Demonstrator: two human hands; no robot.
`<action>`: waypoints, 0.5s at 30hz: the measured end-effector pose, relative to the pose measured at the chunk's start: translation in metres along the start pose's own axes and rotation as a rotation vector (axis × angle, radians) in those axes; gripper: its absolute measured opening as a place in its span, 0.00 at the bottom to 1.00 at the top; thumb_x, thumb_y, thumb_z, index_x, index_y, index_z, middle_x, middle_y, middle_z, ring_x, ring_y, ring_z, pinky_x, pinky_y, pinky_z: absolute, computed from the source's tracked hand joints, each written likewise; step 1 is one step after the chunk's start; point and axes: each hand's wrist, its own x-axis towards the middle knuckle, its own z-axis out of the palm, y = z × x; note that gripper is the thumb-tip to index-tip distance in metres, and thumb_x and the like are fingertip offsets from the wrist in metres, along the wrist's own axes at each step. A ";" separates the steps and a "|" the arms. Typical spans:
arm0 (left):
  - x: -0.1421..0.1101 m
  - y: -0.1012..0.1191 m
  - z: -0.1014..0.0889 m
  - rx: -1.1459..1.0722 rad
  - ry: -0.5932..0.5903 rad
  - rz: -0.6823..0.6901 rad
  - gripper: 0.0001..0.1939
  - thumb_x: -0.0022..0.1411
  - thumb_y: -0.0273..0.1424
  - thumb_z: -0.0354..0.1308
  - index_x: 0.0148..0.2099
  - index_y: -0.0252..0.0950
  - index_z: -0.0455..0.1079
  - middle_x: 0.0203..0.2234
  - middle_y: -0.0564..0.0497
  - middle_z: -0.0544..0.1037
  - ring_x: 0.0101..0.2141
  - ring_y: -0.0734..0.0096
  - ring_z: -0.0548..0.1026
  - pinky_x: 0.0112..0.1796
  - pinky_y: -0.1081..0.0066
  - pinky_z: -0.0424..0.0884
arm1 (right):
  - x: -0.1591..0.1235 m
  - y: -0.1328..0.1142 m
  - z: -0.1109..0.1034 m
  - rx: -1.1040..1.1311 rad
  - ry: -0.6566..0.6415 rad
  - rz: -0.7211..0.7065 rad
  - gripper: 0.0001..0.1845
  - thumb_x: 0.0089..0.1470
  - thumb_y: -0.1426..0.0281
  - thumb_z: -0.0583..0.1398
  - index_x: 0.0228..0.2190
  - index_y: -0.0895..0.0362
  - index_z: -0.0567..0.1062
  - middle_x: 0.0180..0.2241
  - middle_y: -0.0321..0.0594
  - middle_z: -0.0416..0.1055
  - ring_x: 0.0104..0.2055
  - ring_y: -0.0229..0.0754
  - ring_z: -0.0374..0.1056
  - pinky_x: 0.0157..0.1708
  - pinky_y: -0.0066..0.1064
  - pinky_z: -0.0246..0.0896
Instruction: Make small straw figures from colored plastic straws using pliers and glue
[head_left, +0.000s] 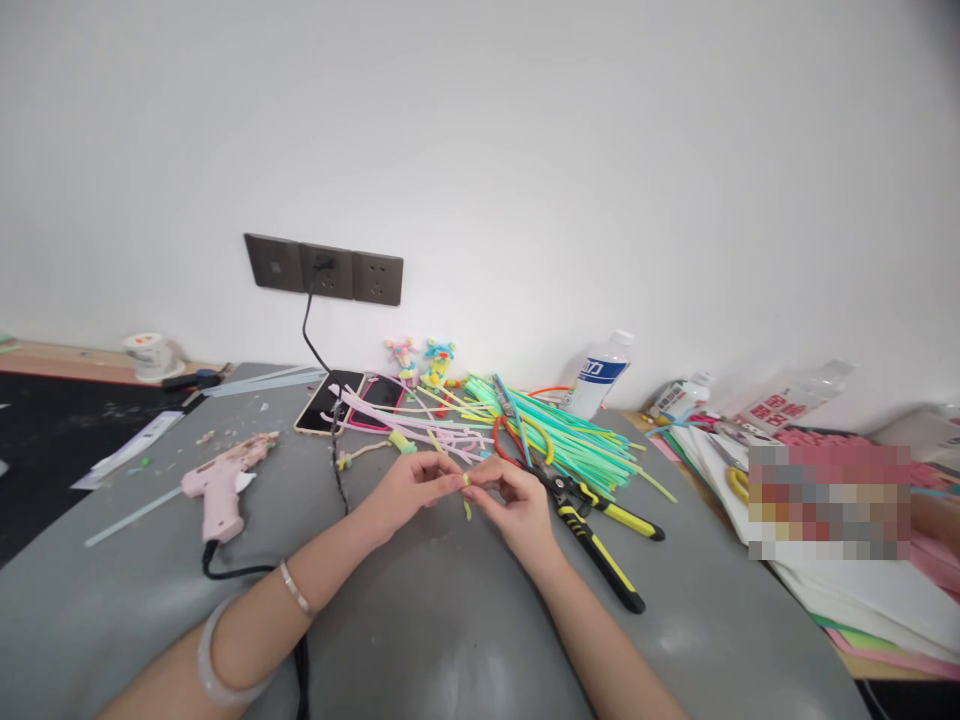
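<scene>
Over the middle of the grey table, my left hand [420, 488] and my right hand [514, 498] meet fingertip to fingertip. Both are closed in a pinch on a small yellow pipe cleaner [468, 510], whose short end hangs below the fingers. Most of it is hidden by the fingertips. Beyond my right hand lies a heap of green and yellow pipe cleaners [592, 450]. Pink pipe cleaners [420, 425] spread out behind my left hand. Yellow-and-black handled pliers [600, 550] rest just right of my right hand, near red-and-yellow handled scissors [550, 440].
A pink glue gun [217, 490] lies at left, its black cord running past my left arm. Two phones [330, 402], small pipe-cleaner figures [437, 365] and a bottle [600, 372] stand or lie towards the wall. Paper sheets [847, 590] are stacked at right, near another person's hand.
</scene>
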 end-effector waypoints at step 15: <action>0.000 -0.001 -0.003 0.045 -0.057 0.000 0.22 0.54 0.49 0.63 0.30 0.32 0.70 0.21 0.57 0.63 0.22 0.80 0.55 0.24 0.74 0.49 | -0.003 0.000 0.000 0.057 -0.040 0.078 0.09 0.51 0.64 0.67 0.26 0.56 0.75 0.25 0.38 0.73 0.25 0.38 0.69 0.25 0.28 0.69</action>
